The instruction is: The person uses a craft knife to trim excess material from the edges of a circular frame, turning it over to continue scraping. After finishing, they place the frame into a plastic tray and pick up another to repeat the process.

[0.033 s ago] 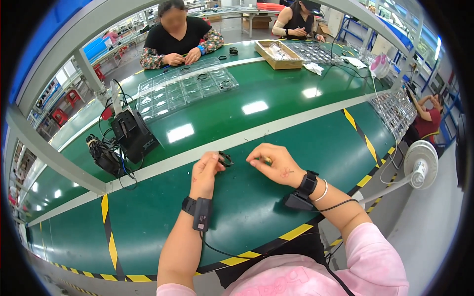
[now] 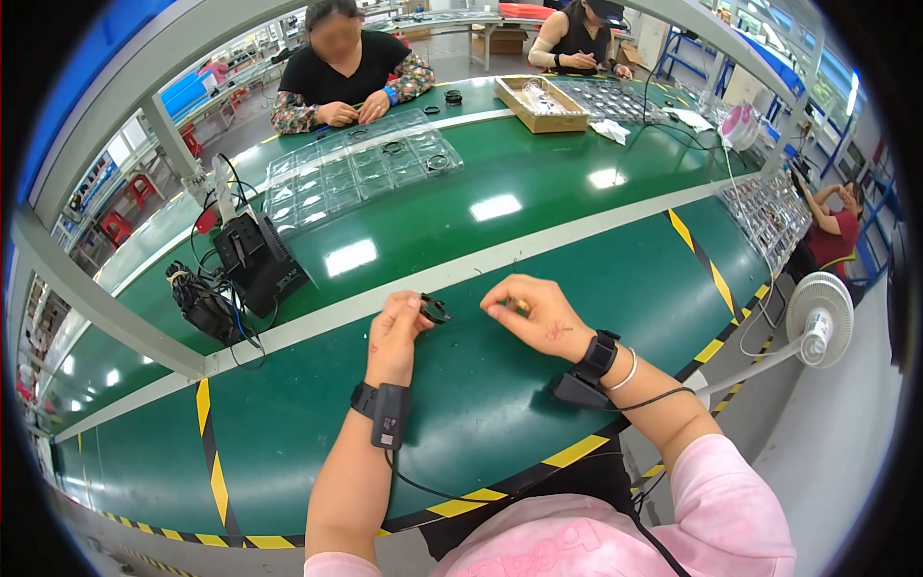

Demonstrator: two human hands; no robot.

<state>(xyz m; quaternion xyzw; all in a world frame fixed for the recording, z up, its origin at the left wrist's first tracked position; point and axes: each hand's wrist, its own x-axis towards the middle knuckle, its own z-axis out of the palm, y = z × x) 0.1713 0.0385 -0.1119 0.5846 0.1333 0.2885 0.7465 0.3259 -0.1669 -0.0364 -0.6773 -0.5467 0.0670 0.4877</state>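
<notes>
My left hand (image 2: 392, 335) is closed, pinching a small black ring (image 2: 436, 310) by its left edge, a little above the green table. To the right, across a short gap, my right hand (image 2: 536, 315) has its thumb and forefinger pressed together. A bit of something yellowish (image 2: 522, 305) shows among its curled fingers; it is too small to name. The hands do not touch each other.
A pale rail (image 2: 404, 315) runs behind my hands. Beyond it lie a clear compartment tray (image 2: 322, 183) and a cardboard box (image 2: 553, 123); a black device with cables (image 2: 255, 260) stands left. Co-workers sit opposite. A white fan (image 2: 817, 322) is at right.
My left hand and the black ring have shifted very slightly left. My right hand has risen a touch, and the yellowish bit in it shows more clearly.
</notes>
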